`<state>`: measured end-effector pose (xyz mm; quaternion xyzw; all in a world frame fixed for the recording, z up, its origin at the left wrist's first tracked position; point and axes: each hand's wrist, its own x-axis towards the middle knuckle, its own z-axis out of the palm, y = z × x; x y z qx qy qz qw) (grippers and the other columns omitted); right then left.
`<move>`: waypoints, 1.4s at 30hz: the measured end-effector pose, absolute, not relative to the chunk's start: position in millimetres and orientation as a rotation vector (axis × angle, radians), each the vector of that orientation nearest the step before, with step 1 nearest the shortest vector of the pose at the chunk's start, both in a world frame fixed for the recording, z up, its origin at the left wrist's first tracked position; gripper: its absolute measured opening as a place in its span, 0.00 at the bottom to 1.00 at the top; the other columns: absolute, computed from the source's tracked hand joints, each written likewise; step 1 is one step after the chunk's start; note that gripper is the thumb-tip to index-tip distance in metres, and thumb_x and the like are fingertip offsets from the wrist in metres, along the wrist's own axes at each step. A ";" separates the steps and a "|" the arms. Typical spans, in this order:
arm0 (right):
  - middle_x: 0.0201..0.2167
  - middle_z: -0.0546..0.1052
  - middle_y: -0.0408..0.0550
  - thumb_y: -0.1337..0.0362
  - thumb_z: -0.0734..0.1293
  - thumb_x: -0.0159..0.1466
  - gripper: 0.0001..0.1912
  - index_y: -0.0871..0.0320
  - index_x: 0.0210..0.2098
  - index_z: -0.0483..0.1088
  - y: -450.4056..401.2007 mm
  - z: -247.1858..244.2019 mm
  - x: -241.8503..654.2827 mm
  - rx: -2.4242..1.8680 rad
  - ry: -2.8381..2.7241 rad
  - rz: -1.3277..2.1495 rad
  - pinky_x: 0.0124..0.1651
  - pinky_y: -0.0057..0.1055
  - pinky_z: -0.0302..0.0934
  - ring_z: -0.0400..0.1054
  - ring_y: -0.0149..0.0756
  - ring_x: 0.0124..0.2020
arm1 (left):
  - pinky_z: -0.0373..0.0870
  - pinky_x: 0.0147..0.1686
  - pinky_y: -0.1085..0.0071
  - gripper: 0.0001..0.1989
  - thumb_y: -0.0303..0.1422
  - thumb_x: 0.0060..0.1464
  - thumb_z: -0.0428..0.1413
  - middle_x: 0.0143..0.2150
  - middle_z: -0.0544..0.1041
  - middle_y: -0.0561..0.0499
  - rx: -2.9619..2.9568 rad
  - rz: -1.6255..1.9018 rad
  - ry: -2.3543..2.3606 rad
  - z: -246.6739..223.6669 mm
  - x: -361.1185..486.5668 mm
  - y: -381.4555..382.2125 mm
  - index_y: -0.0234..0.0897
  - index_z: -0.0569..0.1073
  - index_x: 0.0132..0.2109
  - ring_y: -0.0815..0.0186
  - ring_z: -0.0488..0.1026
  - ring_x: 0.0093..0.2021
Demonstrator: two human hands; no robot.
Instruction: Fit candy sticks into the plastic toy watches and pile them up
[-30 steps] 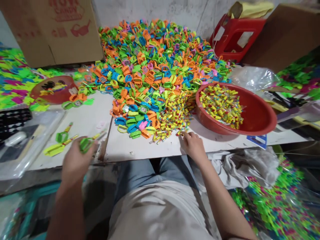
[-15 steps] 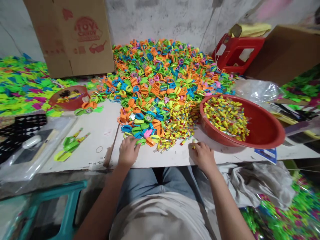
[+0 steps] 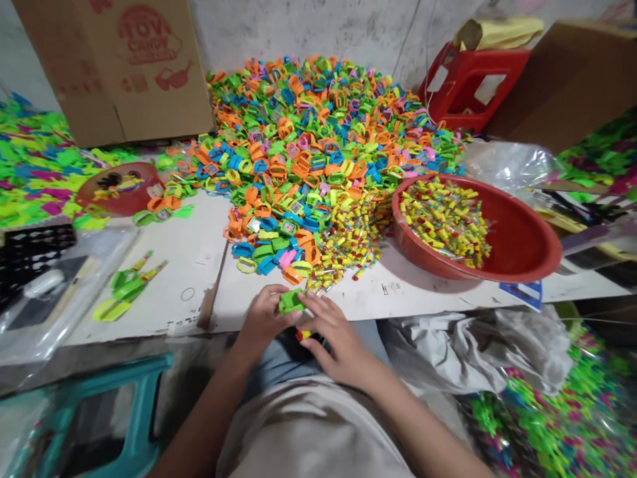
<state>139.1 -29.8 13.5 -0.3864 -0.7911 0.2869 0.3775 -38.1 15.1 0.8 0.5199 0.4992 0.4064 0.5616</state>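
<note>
Close to the table's front edge, my left hand (image 3: 263, 320) grips a green toy watch (image 3: 290, 301) between thumb and fingers. My right hand (image 3: 341, 340) is beside it, its fingertips at the watch's right side, holding a small yellow-and-red candy tube (image 3: 303, 335) by the thumb. Just beyond my hands lies a heap of small yellow candy tubes (image 3: 351, 229) in clear wrap. Behind and left of it spreads a big pile of orange, green, blue and pink toy watches (image 3: 288, 162).
A red basin (image 3: 530, 232), partly filled with yellow tubes, stands at the right. Green watches with tubes attached (image 3: 128, 287) lie at the left. A cardboard box (image 3: 144, 99), a small red bowl (image 3: 119, 198) and a red stool (image 3: 460, 89) stand farther back.
My left hand has taken a green toy watch from the pile's front edge. My right hand has come left with a yellow tube, and both hands now meet near my lap.
</note>
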 end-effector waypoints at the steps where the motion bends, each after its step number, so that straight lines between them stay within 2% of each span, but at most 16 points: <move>1: 0.61 0.67 0.55 0.66 0.62 0.67 0.07 0.54 0.45 0.68 -32.0 12.9 133.1 -0.987 -1.954 0.782 0.64 0.50 0.50 0.58 0.42 0.64 | 0.72 0.39 0.71 0.25 0.40 0.43 0.64 0.40 0.78 0.50 1.075 1.005 1.132 1.4 -37.3 14.4 0.39 0.63 0.45 0.65 0.77 0.37; 5: 0.49 0.77 0.52 0.65 0.63 0.67 0.07 0.55 0.44 0.68 -36.8 9.5 125.5 -0.955 -1.723 0.929 0.54 0.36 0.64 0.70 0.37 0.52 | 0.72 0.38 0.72 0.29 0.44 0.37 0.68 0.37 0.78 0.51 0.671 1.055 0.917 2.3 -35.7 9.3 0.39 0.66 0.44 0.66 0.76 0.35; 7: 0.42 0.78 0.50 0.65 0.62 0.67 0.07 0.55 0.44 0.69 -35.0 11.7 127.8 -1.009 -1.662 0.850 0.49 0.34 0.66 0.72 0.37 0.46 | 0.71 0.35 0.73 0.30 0.43 0.35 0.69 0.34 0.78 0.53 0.692 1.032 0.908 4.9 -34.4 5.1 0.38 0.68 0.44 0.68 0.76 0.32; 10: 0.38 0.77 0.49 0.65 0.60 0.68 0.09 0.54 0.45 0.70 -28.6 19.0 134.2 -1.085 -1.648 0.690 0.44 0.35 0.66 0.71 0.37 0.40 | 0.70 0.33 0.75 0.25 0.36 0.36 0.70 0.31 0.78 0.54 0.930 0.968 1.000 13.6 -33.1 0.3 0.36 0.71 0.42 0.69 0.74 0.31; 15: 0.38 0.77 0.49 0.67 0.60 0.68 0.10 0.54 0.47 0.68 -26.4 25.8 139.2 -1.093 -1.707 0.589 0.42 0.35 0.65 0.70 0.37 0.39 | 0.72 0.40 0.71 0.19 0.33 0.41 0.67 0.39 0.80 0.50 1.313 0.893 1.100 28.7 -34.6 -3.6 0.36 0.74 0.42 0.64 0.76 0.39; 22: 0.35 0.75 0.48 0.68 0.62 0.66 0.04 0.55 0.40 0.65 -34.6 19.5 138.0 -1.085 -1.648 0.570 0.41 0.30 0.66 0.71 0.35 0.38 | 0.72 0.42 0.69 0.17 0.34 0.43 0.66 0.40 0.80 0.50 1.569 1.007 1.230 34.5 -35.1 -11.8 0.37 0.74 0.42 0.63 0.77 0.40; 29: 0.34 0.75 0.50 0.68 0.59 0.68 0.03 0.57 0.40 0.63 -34.3 22.7 140.1 -1.136 -1.801 0.524 0.39 0.31 0.65 0.70 0.36 0.36 | 0.70 0.45 0.66 0.16 0.35 0.48 0.64 0.43 0.78 0.49 1.778 1.041 1.247 32.6 -37.5 -11.8 0.39 0.73 0.45 0.62 0.75 0.44; 32: 0.31 0.74 0.52 0.69 0.55 0.69 0.08 0.59 0.39 0.64 -34.5 23.2 138.2 -1.207 -2.007 0.359 0.35 0.34 0.63 0.67 0.40 0.32 | 0.67 0.47 0.64 0.15 0.36 0.48 0.63 0.42 0.77 0.49 1.833 1.084 1.263 30.5 -35.9 -10.3 0.39 0.73 0.44 0.61 0.73 0.44; 36: 0.32 0.73 0.56 0.62 0.54 0.70 0.12 0.63 0.40 0.65 -36.2 21.1 135.3 -1.291 -2.163 0.148 0.36 0.35 0.60 0.66 0.43 0.33 | 0.69 0.42 0.67 0.14 0.38 0.50 0.60 0.39 0.77 0.51 1.672 0.915 1.360 30.9 -30.6 -9.9 0.39 0.71 0.43 0.63 0.74 0.39; 38: 0.29 0.73 0.53 0.59 0.55 0.70 0.14 0.61 0.37 0.66 -36.8 19.3 136.1 -1.358 -2.155 0.056 0.34 0.34 0.57 0.65 0.41 0.30 | 0.70 0.38 0.68 0.14 0.39 0.49 0.60 0.36 0.77 0.52 1.586 0.798 1.392 31.7 -27.6 -10.1 0.39 0.71 0.41 0.63 0.74 0.36; 42: 0.21 0.71 0.45 0.61 0.56 0.69 0.14 0.57 0.29 0.65 -37.7 17.2 139.4 -1.407 -2.216 0.007 0.29 0.31 0.49 0.61 0.35 0.22 | 0.70 0.35 0.69 0.14 0.43 0.47 0.58 0.32 0.77 0.52 1.512 0.661 1.396 31.9 -22.9 -10.7 0.39 0.71 0.37 0.62 0.73 0.35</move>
